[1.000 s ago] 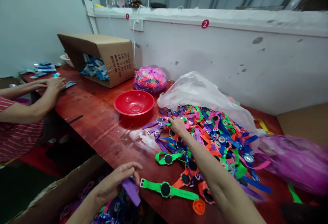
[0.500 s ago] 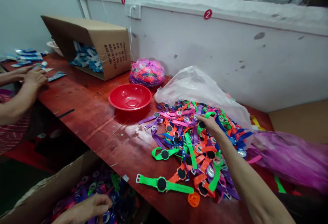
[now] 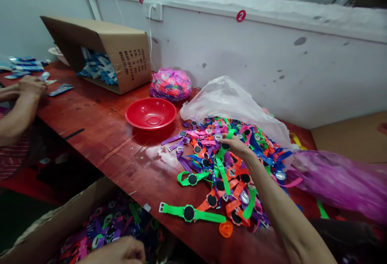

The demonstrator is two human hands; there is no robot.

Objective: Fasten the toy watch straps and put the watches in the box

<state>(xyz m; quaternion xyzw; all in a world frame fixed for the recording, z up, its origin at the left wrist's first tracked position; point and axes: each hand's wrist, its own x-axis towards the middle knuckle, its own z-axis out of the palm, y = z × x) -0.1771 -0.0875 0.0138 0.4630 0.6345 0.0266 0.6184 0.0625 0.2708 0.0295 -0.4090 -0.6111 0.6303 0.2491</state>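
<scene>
On the red table lies a heap of colourful wristwatches (image 3: pixel 208 165) in green, orange, purple, pink and blue. My right hand (image 3: pixel 238 147) reaches into the upper part of the heap, its fingers closed on a green watch (image 3: pixel 230 134) with a dark dial. A purple watch (image 3: pixel 218 136) with a pale dial touches its fingertips; whether that one is gripped too is unclear. At the bottom, my left hand (image 3: pixel 121 251) hovers over an open carton (image 3: pixel 69 207) full of similar watches. Its fingers are curled and mostly hidden. One green watch (image 3: pixel 189 213) lies stretched out near the table edge.
A red bowl (image 3: pixel 151 113) stands left of the heap, with a pink bag of watches (image 3: pixel 171 84) behind it. White plastic (image 3: pixel 226 94) and a purple bag (image 3: pixel 338 179) border the heap. A co-worker's hands (image 3: pixel 32 86) are at far left, near a tipped cardboard box (image 3: pixel 127 58).
My right hand has moved left across the heap with the green watch. My left hand has shifted right and lower, its fingers now more curled. The view has turned slightly.
</scene>
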